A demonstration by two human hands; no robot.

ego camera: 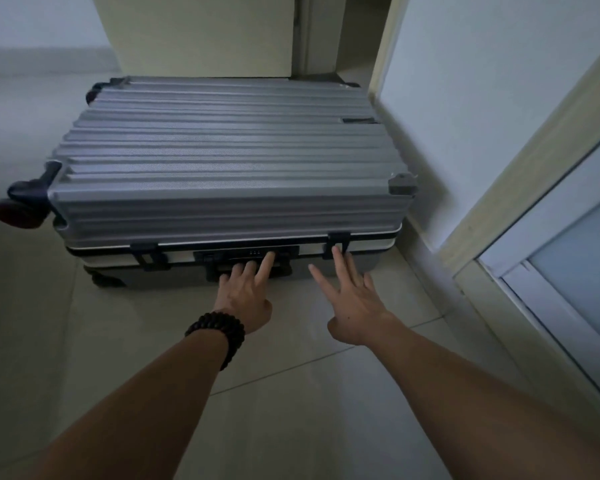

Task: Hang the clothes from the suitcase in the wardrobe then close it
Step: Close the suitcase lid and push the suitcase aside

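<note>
A large grey ribbed hard-shell suitcase point(222, 161) lies flat and closed on the tiled floor, its latch side facing me. My left hand point(246, 292), with a dark bead bracelet on the wrist, rests its straight fingers on the central combination lock and handle point(253, 258). My right hand point(350, 292) is spread, and its fingertips touch the right black latch point(338, 242). The left latch point(146, 254) stands untouched. No clothes show. The wardrobe is not clearly in view.
Dark wheels point(18, 206) stick out at the suitcase's left end. A white wall point(482, 81) runs close along its right side. A frosted-glass door with a pale frame point(568, 271) stands at the right. A cream door and doorway point(257, 32) lie behind the suitcase.
</note>
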